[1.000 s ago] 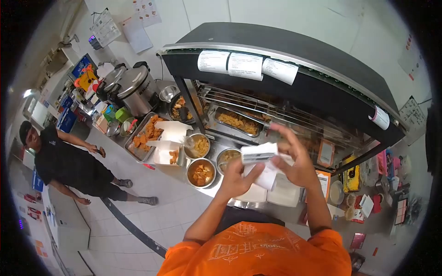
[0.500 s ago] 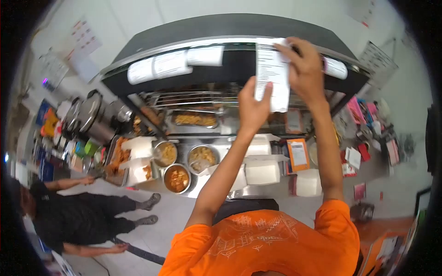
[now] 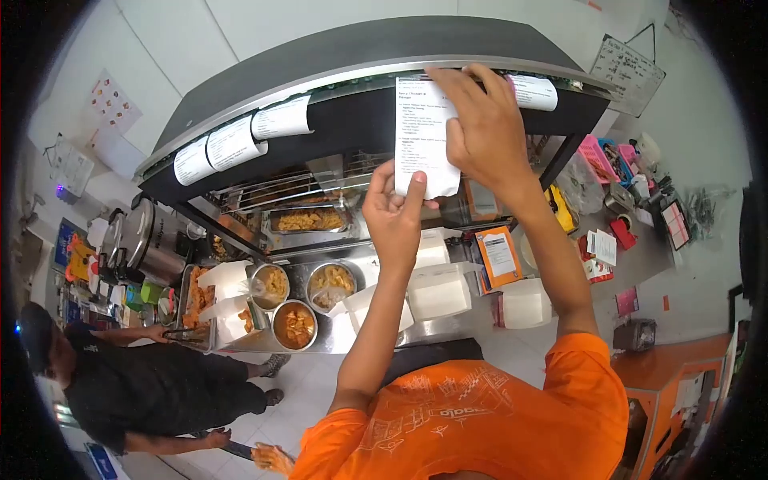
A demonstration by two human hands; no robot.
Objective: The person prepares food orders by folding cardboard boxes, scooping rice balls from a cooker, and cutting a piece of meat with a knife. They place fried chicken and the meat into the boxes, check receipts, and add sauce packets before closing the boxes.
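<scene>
A long printed receipt [image 3: 426, 136] hangs against the black front edge of the raised shelf [image 3: 352, 112]. My left hand [image 3: 396, 208] pinches its lower end, thumb in front and fingers behind. At the top of the slip, my right hand [image 3: 484, 120] has its fingertips on the metal rail; its fingers are bent and apart, and whether they grip the paper is hard to tell. Other slips [image 3: 280, 118] hang along the rail to the left, and one more [image 3: 534, 92] is just right of my right hand.
Below are open white boxes [image 3: 440, 290], metal bowls of food [image 3: 294, 325], a fried-food tray [image 3: 196, 296] and an orange box [image 3: 498, 252]. A person in black [image 3: 152, 384] stands at the left, holding tongs at the tray. Pots [image 3: 156, 244] stand behind.
The view has shifted, so the shelf appears turned. My right hand has moved onto the rail at the receipt's top, while my left hand now holds the bottom from lower down.
</scene>
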